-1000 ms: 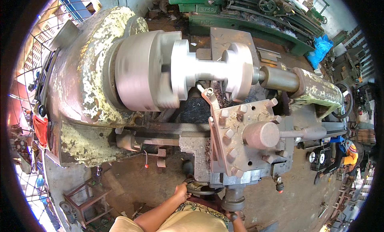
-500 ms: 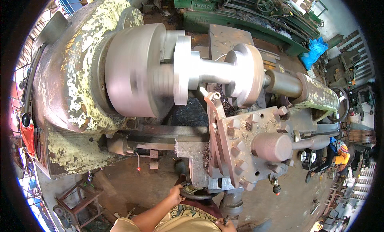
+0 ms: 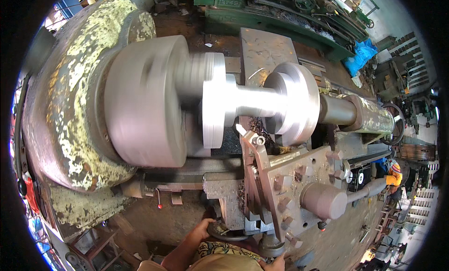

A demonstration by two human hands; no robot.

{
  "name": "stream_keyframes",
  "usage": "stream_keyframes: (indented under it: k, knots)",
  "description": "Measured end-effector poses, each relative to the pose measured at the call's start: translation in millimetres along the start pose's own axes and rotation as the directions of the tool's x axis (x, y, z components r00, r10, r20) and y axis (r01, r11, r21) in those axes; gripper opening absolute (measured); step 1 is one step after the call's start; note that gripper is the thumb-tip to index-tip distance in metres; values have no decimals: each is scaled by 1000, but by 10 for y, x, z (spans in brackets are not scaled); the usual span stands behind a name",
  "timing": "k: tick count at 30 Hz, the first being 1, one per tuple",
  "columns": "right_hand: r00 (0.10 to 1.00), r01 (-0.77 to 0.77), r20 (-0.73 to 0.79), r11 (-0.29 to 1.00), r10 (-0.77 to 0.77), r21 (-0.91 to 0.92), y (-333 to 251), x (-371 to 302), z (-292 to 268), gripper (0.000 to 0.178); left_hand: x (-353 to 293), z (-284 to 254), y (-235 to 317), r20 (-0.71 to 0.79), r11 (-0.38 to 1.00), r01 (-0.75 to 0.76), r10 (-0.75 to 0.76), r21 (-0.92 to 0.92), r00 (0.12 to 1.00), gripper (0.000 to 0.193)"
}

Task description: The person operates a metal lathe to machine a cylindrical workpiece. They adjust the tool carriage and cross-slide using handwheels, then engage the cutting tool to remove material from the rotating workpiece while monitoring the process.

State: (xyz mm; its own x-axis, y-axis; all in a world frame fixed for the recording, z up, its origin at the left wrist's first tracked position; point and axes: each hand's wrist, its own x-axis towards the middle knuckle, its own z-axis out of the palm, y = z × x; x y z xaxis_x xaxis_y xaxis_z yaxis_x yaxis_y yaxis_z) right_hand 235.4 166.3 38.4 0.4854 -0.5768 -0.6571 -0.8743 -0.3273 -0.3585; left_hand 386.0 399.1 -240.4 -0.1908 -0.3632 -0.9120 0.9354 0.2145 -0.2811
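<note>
Filling most of the view, the lathe (image 3: 75,93) was big, with pale, flaky paint. Brown floor (image 3: 175,215) showed in front of it, with open room left of the person's left arm and right of the block. Behind the lathe stood a green machine (image 3: 276,25), and a blue bag (image 3: 360,56) sat near its right end.

The drum (image 3: 140,102) looked blurry from turning. The shiny part (image 3: 257,101) was just right of it, between the drum and the end post (image 3: 339,109). It had a fat round piece at each side and a thin neck in the middle. Below it stood the block (image 3: 299,187), full of bolts.

The left arm came up from the bottom edge. The left hand (image 3: 202,229) was closed, with its fingers curled round the left rim of the wheel (image 3: 229,236). The right hand (image 3: 273,264) was low, just under the collar (image 3: 271,248). The bottom edge cut it off, so I could not tell how far open it was or what it held. Both hands were well apart from the drum.

The tool (image 3: 242,130) pointed up near the neck. I could not tell if they touched.
</note>
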Motion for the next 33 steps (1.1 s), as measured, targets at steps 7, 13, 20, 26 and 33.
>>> stream_keyframes:
  k: [7,13,20,26,33]
  knots:
    - [996,82,-43,992,-78,97,177,90,164,73,-223,76,-3,-15,957,-224,231,182,973,18]
    - [997,-36,68,994,29,107,250,94,-48,70,291,-278,-46,47,964,-197,192,179,980,22]
    - [972,-87,231,979,43,185,356,577,-350,67,196,-328,-410,29,832,-363,388,419,921,25]
    - [931,-86,363,944,-38,319,490,1227,-225,64,-359,-9,-670,234,-209,-125,661,970,713,35]
    - [894,-125,443,914,-65,387,633,1417,-213,61,-54,-251,-270,102,822,-441,435,361,895,27]
